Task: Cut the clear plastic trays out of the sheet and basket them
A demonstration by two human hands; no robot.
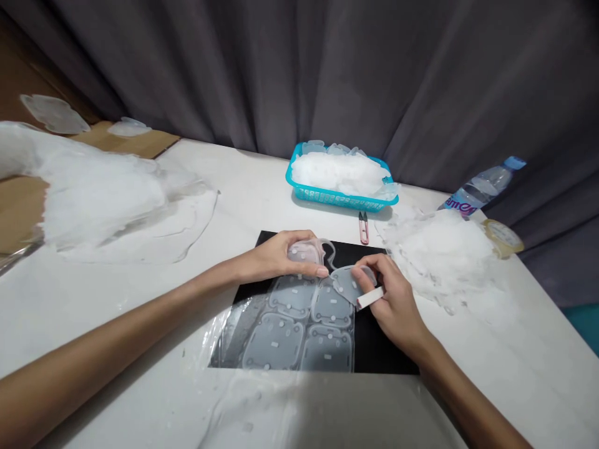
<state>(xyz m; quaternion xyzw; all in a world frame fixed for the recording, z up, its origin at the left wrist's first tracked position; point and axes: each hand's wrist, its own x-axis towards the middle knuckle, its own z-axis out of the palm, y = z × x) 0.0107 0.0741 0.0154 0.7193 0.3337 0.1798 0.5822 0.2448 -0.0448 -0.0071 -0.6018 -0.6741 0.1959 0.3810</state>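
Observation:
My left hand (276, 257) is closed around a translucent rounded plastic piece (305, 252), thumb along its near side. A curled clear strip (330, 249) stands up just right of it. Between the thumb and fingers of my right hand (393, 296) is another translucent pad (345, 282), tilted close to my left fingertips. A short white stick-like thing (370, 298) also sticks out from my right hand; its other end is hidden. Below both hands, a clear sheet with several rounded pads (274, 340) lies on a black board (386, 352).
A blue basket (344, 199) heaped with white translucent pieces stands behind the board. Small thread snips (364, 228) lie before it. White film piles sit left (103, 199) and right (444, 249). Rear right are a water bottle (484, 187) and tape roll (503, 238); cardboard (154, 140) is rear left.

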